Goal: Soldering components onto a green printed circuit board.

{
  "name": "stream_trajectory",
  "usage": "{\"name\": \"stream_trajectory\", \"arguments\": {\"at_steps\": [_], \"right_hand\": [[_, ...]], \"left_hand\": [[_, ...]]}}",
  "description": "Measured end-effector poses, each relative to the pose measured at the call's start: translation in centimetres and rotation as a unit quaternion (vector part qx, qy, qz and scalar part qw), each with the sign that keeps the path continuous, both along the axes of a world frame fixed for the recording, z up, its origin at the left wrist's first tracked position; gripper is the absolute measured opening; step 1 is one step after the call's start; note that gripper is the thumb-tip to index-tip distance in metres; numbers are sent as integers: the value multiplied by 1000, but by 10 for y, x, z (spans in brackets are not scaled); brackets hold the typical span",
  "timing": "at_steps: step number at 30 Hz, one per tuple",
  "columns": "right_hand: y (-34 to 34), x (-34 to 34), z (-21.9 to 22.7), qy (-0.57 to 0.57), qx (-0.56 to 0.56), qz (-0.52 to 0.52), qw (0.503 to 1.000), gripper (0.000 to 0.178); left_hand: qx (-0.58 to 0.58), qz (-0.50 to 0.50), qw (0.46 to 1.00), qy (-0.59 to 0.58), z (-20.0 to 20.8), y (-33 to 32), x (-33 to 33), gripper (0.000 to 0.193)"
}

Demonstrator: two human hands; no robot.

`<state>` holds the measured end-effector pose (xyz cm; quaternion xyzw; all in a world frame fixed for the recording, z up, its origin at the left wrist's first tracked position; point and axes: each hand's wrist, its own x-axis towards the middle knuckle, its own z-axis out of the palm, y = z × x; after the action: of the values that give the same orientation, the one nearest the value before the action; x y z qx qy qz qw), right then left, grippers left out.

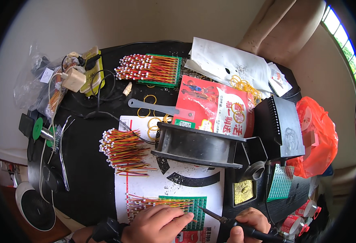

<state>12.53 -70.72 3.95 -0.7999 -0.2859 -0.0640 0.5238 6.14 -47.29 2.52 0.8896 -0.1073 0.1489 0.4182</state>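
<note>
At the near edge of the table, a green circuit board [201,202] lies on a white printed sheet [135,124]. Red and yellow wires with white connectors [137,202] reach across its left part. My left hand [159,222] rests over these wires, thumb and forefinger closed around a wire whose end sticks out at the fingertips. My right hand [253,222] grips a black soldering iron [227,222], its thin tip pointing left, over the board's right part. Part of the board and the wires is hidden under my left hand.
A black fan [198,143] stands behind the board. To its right are a black soldering station [281,127], an iron stand with yellow cleaning wool [243,192] and a red plastic bag [319,137]. Loose wires [125,150] lie left; a wired board [149,69] sits farther back.
</note>
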Motion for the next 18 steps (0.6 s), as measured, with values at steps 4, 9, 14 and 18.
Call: {"name": "stream_trajectory", "arguments": {"at_steps": [4,9,14,18], "right_hand": [[3,1,2,10,-1,31,999,17],[8,3,1,-10,3,32,999,17],[9,3,2,-9,-8,34,999,17],[10,3,2,-12,-8,33,999,17]], "left_hand": [[93,29,995,-22,-5,-7,0,15],[135,11,991,-1,-11,-6,-3,16],[125,1,992,25,-13,-5,-4,17],[118,3,993,28,-13,-5,-3,17]]}}
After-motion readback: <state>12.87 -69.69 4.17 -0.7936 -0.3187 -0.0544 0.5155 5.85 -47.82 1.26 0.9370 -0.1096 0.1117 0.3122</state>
